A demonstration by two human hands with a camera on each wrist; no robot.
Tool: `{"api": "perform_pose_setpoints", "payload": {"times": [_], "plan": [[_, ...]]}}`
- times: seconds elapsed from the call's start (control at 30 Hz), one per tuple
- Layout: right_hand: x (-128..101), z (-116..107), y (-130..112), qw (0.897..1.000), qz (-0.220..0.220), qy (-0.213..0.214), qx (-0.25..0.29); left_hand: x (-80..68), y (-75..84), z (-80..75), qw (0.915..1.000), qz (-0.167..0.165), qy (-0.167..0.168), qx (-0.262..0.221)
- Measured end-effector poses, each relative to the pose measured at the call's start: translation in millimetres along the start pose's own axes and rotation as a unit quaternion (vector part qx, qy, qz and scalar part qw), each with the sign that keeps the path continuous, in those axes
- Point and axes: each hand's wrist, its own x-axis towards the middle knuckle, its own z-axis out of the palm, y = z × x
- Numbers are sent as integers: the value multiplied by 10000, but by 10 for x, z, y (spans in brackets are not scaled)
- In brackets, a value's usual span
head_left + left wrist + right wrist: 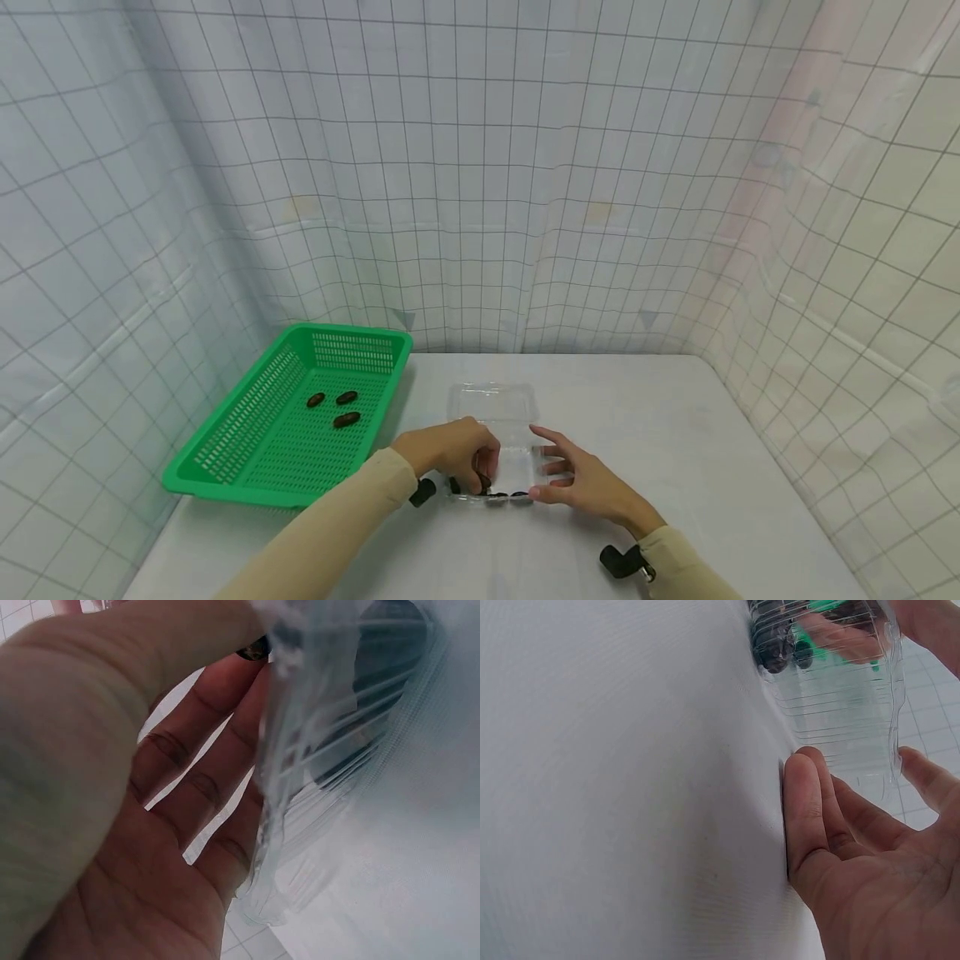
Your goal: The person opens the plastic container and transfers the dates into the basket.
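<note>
A clear plastic clamshell box (512,457) lies open on the white table, its lid (492,401) folded back. My left hand (457,454) reaches into the box's left side; thumb and fingertips pinch a dark oval piece (253,651) against the box wall (337,750). More dark pieces (517,496) lie along the box's near edge, also seen through the plastic as dark pieces (776,649). My right hand (577,479) rests at the box's right side with straight fingers (810,810) beside the box (840,712), holding nothing.
A green slotted basket (225,467) stands at the left of the table with three dark oval pieces (347,398) in it. White gridded cloth walls close in the back and both sides. The table (675,433) spreads bare to the right of the box.
</note>
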Motion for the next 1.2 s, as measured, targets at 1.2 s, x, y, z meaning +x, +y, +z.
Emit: {"api": "perform_pose_setpoints", "payload": {"times": [1.2], "plan": [[-10,-22,-17,9997,107,-45,196,-333,168,-321,9949,415,870,297]]}}
